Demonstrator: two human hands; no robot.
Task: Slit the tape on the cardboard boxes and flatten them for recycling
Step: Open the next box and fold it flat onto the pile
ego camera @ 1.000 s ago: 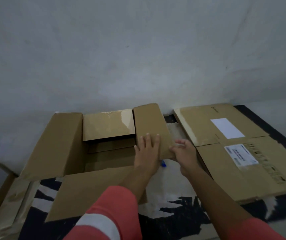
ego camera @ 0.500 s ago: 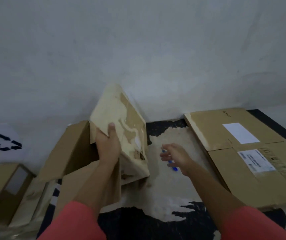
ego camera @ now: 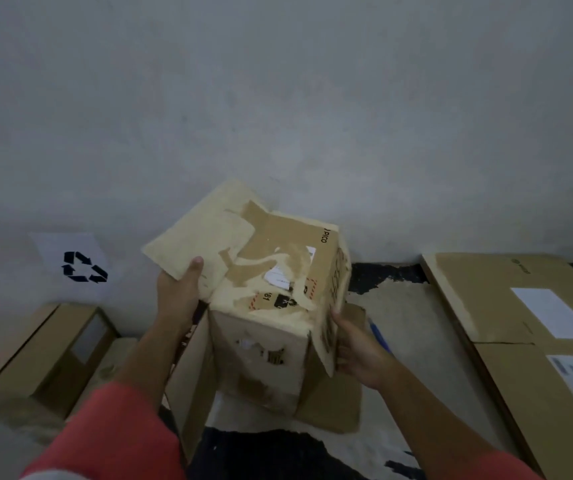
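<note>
Two-handed hold on worn box [ego camera: 271, 341]: flap [ego camera: 205, 233] pinched by left hand [ego camera: 177, 299], side gripped by right hand [ego camera: 357, 358], likely for turning it.

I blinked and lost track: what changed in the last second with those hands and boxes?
The worn pale cardboard box was lifted off the floor. The left hand took hold of its open flap first; the right hand, free half a second ago, now holds its side flap. The blue pen-like tool, the flattened brown cardboard sheets and the recycling sign on the wall stayed put.
</note>
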